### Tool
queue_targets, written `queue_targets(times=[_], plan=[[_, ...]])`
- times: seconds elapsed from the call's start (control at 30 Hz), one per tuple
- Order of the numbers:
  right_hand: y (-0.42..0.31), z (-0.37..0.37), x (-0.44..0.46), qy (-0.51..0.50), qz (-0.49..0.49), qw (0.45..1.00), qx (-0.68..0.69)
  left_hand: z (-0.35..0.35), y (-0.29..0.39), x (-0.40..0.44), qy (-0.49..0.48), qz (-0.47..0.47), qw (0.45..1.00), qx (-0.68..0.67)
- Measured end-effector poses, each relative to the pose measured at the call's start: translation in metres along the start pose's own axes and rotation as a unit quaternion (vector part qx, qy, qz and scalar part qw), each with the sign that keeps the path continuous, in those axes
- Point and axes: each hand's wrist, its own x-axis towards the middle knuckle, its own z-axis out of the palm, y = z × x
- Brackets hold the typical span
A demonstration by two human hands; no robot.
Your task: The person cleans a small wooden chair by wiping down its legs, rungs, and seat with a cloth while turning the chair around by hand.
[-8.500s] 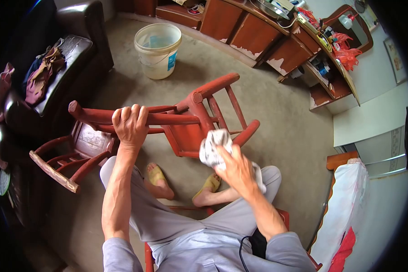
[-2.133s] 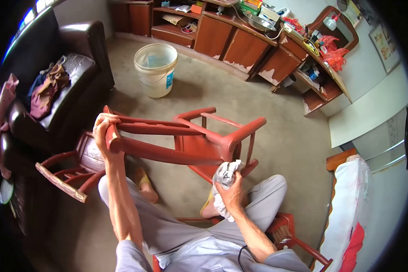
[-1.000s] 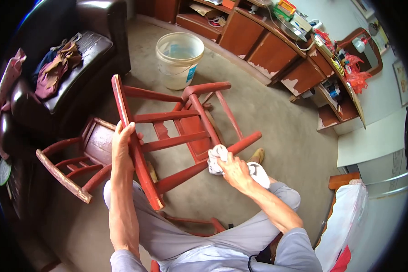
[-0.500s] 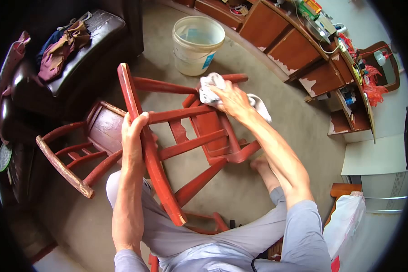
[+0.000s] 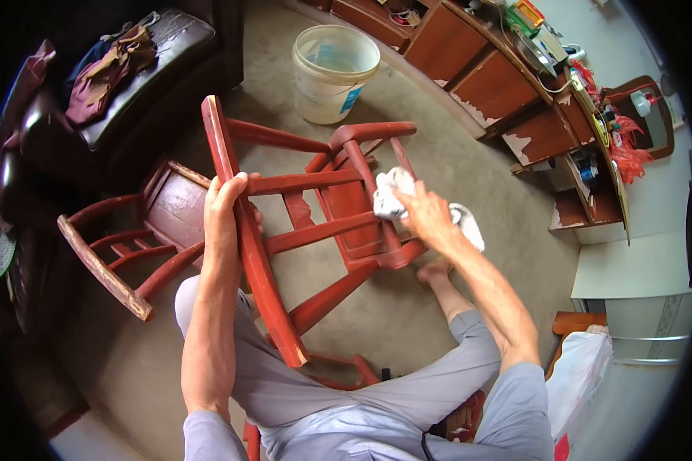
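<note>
A red wooden chair (image 5: 334, 296) lies tilted in front of my knees, its top rail toward me on the left and its seat farther off. My left hand (image 5: 227, 211) is wrapped round that rail near its middle. In my right hand (image 5: 427, 219) is a bunched white cloth (image 5: 393, 192), pressed against a red bar beside the seat. One end of the cloth hangs out behind the hand. The right fingertips are partly hidden in the cloth.
Beyond the chair stands a whitish bucket (image 5: 323, 96). A second, worn chair (image 5: 175, 211) is at the left, near a dark sofa (image 5: 158, 73) with clothes on it. Brown cabinets (image 5: 492, 84) line the far right. A white-covered piece of furniture (image 5: 580, 376) stands at lower right.
The chair has been turned in my hands since the oldest frame. Over the last half second, my right hand has moved the cloth down and right along the chair; my left hand keeps its hold.
</note>
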Motion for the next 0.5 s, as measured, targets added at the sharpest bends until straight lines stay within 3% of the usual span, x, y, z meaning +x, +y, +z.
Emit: queue_targets(times=[0.2,0.27,0.4,0.5], plan=[[-0.039,0.011,-0.079,-0.020,0.007,1.000,0.007,-0.003,-0.003,0.003,-0.016,-0.019,0.999,-0.037],[-0.037,0.011,-0.105,-0.010,-0.038,0.999,-0.004,-0.003,-0.002,0.003,-0.012,-0.014,0.999,-0.044],[-0.021,-0.013,-0.095,-0.123,-0.001,0.992,-0.002,0.002,0.001,-0.002,0.010,-0.019,0.999,-0.031],[-0.012,-0.037,-0.031,0.011,0.019,0.999,-0.025,-0.002,-0.003,0.004,-0.015,-0.024,0.999,-0.034]])
